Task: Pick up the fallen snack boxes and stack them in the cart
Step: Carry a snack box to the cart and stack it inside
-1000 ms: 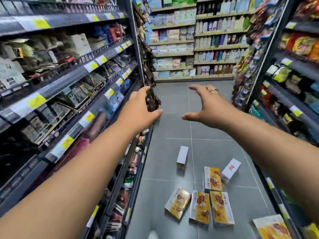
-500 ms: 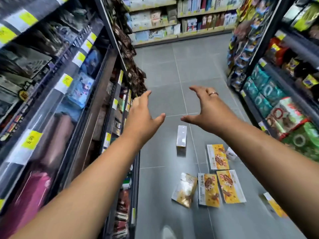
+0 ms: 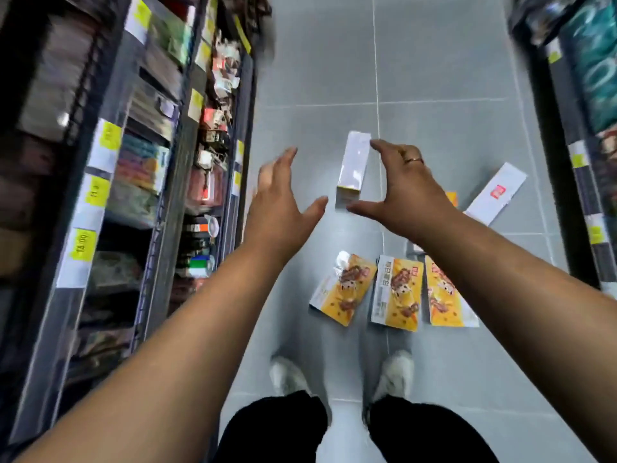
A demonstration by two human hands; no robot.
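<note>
**Cardboard spill, snack aisle**

Left hand and right hand empty, fingers spread, above white box on floor. Yellow boxes lie flat, nearer. Cart unseen. Best: crouch low, one palm per long side, squeeze, lift level.

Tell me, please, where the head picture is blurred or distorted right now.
In the head view, motion blur smears the left shelves and right shelves at the edges; the yellow snack boxes in the middle read fairly sharp; the wide lens splays the shelf lines outward.
</note>
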